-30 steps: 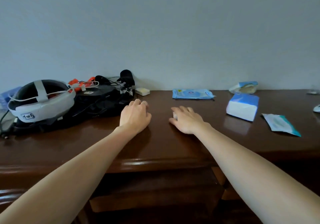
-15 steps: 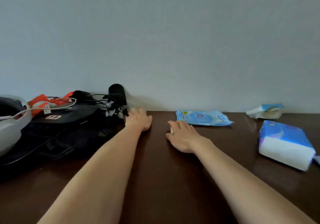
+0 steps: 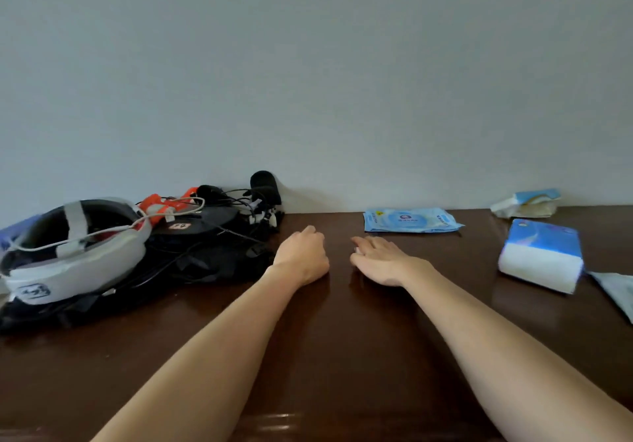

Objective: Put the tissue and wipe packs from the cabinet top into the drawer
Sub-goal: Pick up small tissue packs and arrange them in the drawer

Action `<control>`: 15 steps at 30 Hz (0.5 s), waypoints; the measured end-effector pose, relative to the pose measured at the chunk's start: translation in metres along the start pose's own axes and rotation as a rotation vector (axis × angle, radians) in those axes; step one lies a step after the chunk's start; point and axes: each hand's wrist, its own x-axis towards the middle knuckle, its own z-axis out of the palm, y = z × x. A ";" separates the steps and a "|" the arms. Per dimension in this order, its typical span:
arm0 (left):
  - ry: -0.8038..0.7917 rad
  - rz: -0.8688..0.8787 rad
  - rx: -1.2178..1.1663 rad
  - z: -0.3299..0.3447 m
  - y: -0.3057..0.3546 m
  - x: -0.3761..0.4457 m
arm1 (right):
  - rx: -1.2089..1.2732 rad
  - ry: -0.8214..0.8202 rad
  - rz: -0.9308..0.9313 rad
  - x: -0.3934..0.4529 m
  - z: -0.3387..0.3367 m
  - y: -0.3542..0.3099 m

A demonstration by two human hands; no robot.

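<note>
My left hand (image 3: pixel 302 256) rests on the dark wooden cabinet top (image 3: pixel 342 345), fingers curled into a fist; the small cream pack that lay by the wall is gone from its spot and is hidden in the fist. My right hand (image 3: pixel 380 261) lies flat beside it, palm down, with a white speck at the fingertips. A flat blue wipe pack (image 3: pixel 409 219) lies just beyond the right hand. A blue-and-white tissue pack (image 3: pixel 541 260) sits at the right, with an opened tissue pack (image 3: pixel 524 203) by the wall. The drawer is out of view.
A white-and-black headset (image 3: pixel 75 250) and a pile of black gear with cables and orange parts (image 3: pixel 212 236) fill the left of the cabinet top. A pale teal sachet (image 3: pixel 616 291) lies at the right edge. A plain grey wall stands behind.
My left hand reached to the small cream pack by the wall, then drew back closed; the pack no longer shows. The view tilted up, so the cabinet front left the frame. The right hand stayed put.
</note>
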 end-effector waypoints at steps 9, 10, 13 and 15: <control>-0.052 -0.006 -0.069 -0.056 0.035 -0.153 | -0.115 0.072 -0.149 -0.141 0.009 -0.015; -0.056 0.000 -0.047 -0.060 0.039 -0.170 | -0.114 0.094 -0.187 -0.165 0.013 -0.018; -0.015 0.066 -0.043 -0.051 0.042 -0.219 | -0.050 0.259 -0.265 -0.230 0.047 -0.016; 0.005 0.078 -0.144 -0.043 0.040 -0.246 | 0.034 0.417 -0.285 -0.259 0.065 -0.008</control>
